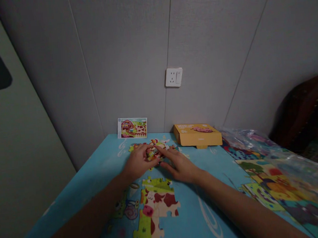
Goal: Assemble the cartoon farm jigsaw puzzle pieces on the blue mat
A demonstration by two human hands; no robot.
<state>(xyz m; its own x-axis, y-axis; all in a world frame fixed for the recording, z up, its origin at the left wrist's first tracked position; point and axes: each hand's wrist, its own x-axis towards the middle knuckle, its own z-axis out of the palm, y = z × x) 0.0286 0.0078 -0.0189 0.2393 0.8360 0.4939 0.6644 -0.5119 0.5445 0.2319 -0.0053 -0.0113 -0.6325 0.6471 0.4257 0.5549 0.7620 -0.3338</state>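
My left hand [138,161] and my right hand [183,166] meet over the far part of the table. Their fingers and thumbs curve around colourful puzzle pieces [152,154] held between them. Fingers hide much of these pieces, so their number is unclear. Just beyond my fingertips lie more loose puzzle pieces [160,143]. Nearer to me, between my forearms, lies a partly joined cow puzzle [158,198], with a brown-and-white cow on green. My left forearm partly covers a snail picture [131,210] to its left.
A farm picture card [132,128] leans against the wall at the back left. A yellow box [198,135] sits at the back right. Along the right side, clear plastic bags [295,167] cover colourful pictures. A white socket [174,77] is on the grey wall. The tabletop [207,188] is blue.
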